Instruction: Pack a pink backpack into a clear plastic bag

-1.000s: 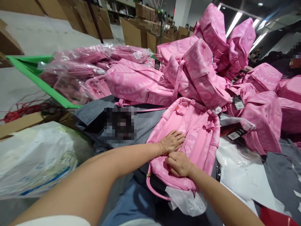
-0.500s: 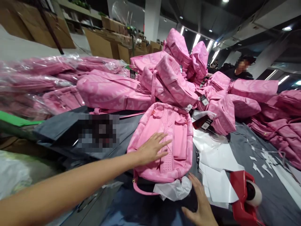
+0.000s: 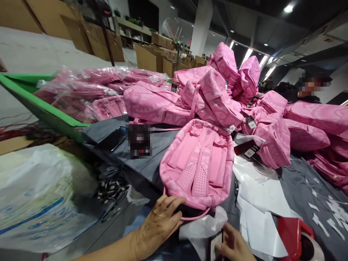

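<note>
Item: pink backpack (image 3: 199, 165), lying straps-up on the grey surface (image 3: 299, 181), near edge overhanging toward the person.
Left hand (image 3: 160, 224): fingers curled at the backpack's lower rim, touching; grip partly closed, nothing fully enclosed.
Right hand (image 3: 233, 246): low in view, at a clear plastic bag (image 3: 203, 226) and a dark card; how firmly the grip closes cannot be told.
Nearby: heap of pink backpacks (image 3: 217, 94), white sheets (image 3: 261, 195), red tape dispenser (image 3: 296, 235).
Risk: thin plastic may tear or snag on the loose carry loop; the overhanging backpack may slide off.
</note>
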Demonstrator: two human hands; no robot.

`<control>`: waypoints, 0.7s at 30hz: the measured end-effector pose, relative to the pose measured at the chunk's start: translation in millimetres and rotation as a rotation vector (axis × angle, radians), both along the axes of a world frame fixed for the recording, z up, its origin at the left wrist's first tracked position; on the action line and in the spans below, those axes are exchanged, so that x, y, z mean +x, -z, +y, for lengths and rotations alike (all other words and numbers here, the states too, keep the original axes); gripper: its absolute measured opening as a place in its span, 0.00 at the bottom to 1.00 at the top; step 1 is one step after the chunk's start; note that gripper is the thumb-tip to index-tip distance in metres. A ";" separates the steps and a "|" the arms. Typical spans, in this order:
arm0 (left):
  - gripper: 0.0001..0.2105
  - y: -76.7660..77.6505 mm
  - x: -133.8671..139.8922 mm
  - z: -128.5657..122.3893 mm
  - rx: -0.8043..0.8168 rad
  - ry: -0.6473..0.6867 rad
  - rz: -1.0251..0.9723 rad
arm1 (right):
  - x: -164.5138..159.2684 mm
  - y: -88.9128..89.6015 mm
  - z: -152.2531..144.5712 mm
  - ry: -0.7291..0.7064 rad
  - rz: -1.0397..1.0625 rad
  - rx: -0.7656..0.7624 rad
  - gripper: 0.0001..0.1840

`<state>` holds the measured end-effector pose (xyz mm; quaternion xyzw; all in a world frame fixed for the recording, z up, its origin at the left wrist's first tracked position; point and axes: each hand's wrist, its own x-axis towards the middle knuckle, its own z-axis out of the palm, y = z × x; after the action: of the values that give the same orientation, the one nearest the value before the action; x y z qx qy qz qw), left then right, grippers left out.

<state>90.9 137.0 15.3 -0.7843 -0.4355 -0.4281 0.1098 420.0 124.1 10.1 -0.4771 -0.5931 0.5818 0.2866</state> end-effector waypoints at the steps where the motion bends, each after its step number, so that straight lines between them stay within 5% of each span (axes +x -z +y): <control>1: 0.05 0.7 1.2 -1.9 0.006 0.004 -0.013 | 8.8 -8.7 0.4 -0.007 -0.181 0.160 0.33; 5: 0.09 5.8 4.2 -10.1 -0.002 0.062 -0.032 | -13.0 -45.6 4.2 0.045 -0.747 0.980 0.36; 8: 0.15 8.5 5.4 -8.1 -0.034 0.127 0.039 | -59.4 -55.5 6.5 -0.034 -0.875 1.315 0.27; 11: 0.11 8.6 4.0 -4.8 -0.102 0.231 0.038 | -67.8 -47.5 0.0 -0.048 -0.741 1.316 0.21; 15: 0.13 2.4 -0.8 -7.6 -0.157 0.287 0.002 | -13.3 -41.1 -22.9 -0.320 -0.764 1.263 0.10; 21: 0.12 -10.1 -4.2 -11.9 -0.251 0.360 0.020 | 45.2 -30.0 -64.2 -0.482 -0.979 1.362 0.15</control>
<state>86.7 125.1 25.5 -0.8612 -0.3370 -0.3754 -0.0624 465.2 59.9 40.2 -0.2597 -0.9532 -0.1249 0.0915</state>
